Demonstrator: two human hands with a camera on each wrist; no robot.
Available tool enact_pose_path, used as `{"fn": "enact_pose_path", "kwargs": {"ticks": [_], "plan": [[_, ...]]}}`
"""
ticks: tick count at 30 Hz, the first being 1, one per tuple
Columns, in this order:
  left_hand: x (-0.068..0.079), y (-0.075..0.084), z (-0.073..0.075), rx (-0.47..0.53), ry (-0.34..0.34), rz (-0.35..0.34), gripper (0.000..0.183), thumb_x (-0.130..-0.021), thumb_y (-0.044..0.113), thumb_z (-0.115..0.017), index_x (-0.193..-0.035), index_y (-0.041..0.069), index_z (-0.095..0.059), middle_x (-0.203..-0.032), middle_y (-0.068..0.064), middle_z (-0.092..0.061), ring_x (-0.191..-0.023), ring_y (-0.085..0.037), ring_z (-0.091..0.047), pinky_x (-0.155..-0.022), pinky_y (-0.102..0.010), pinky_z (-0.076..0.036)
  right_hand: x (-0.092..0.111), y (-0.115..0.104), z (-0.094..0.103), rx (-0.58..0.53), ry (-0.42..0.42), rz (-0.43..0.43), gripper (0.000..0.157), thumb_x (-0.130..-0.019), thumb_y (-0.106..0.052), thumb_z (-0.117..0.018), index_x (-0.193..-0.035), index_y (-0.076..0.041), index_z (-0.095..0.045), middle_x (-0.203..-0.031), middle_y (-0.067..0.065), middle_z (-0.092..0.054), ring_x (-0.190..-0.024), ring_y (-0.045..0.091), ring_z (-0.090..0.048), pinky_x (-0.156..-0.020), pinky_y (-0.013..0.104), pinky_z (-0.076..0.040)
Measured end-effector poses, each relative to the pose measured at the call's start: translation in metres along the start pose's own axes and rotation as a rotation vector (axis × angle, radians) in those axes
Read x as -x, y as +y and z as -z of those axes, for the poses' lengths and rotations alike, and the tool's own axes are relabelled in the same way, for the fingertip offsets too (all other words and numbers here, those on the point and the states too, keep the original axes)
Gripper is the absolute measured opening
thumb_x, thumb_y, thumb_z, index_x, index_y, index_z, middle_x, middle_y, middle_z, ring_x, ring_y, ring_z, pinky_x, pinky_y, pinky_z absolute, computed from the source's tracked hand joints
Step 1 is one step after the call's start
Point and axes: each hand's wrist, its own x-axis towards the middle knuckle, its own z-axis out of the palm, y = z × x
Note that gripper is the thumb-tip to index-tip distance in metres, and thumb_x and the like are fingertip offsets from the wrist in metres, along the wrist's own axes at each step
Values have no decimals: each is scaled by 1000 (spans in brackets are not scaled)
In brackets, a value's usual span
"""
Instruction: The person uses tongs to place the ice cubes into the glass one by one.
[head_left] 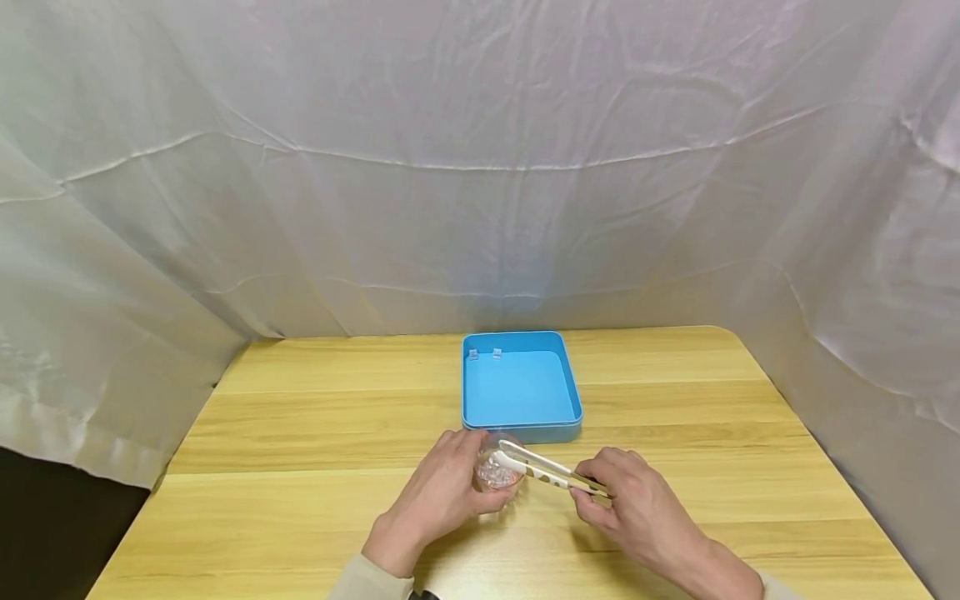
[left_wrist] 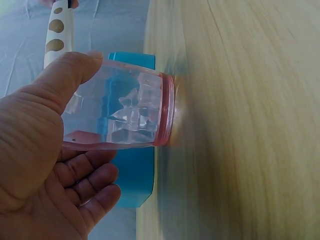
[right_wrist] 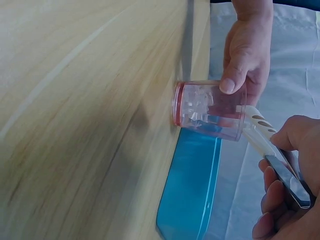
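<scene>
A clear, pink-tinted plastic cup point(left_wrist: 132, 107) stands on the wooden table with several transparent cubes point(right_wrist: 199, 104) in its lower part. My left hand point(head_left: 442, 483) grips the cup from its left side, thumb and fingers around the upper wall. In my right hand point(head_left: 637, 508) I hold a pair of white tongs point(head_left: 536, 467) with brown spots and metal handles. The tips of the tongs reach into the cup's mouth; whether they pinch a cube cannot be made out. Beyond the cup sits a square blue tray point(head_left: 517, 392), where two small clear cubes point(head_left: 497, 354) lie near the back left.
The light wooden table point(head_left: 315, 433) ends at a pale grey curtain point(head_left: 480, 208) behind, with more curtain along both sides. The tray's near wall stands just behind the cup. A dark area point(head_left: 60, 508) shows beyond the table at lower left.
</scene>
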Motion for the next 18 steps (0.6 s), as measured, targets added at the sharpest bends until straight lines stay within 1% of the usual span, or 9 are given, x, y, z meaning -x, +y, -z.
{"fn": "enact_pose_path", "kwargs": {"ticks": [11,18], "plan": [[0,0,1,-23,-1,-4,67,-83,48,-88,-132,9,-63,-116,0,-69,-105,-16,-57,-84,-28,-52,1,1,2,-9,14,-1,22,-76,-9,-86,-89,-20,-73,-83,-18,-60,-74,-3,-47,-60,17,-45],[0,-1,0,-33,4,-12,74,-83,49,-87,-140,12,-59,-121,1,-68,-109,-17,-58,-92,-32,-54,-6,7,4,-2,58,12,22,-75,-8,-85,-88,-20,-71,-80,-18,-57,-73,0,-47,-60,19,-45]]}}
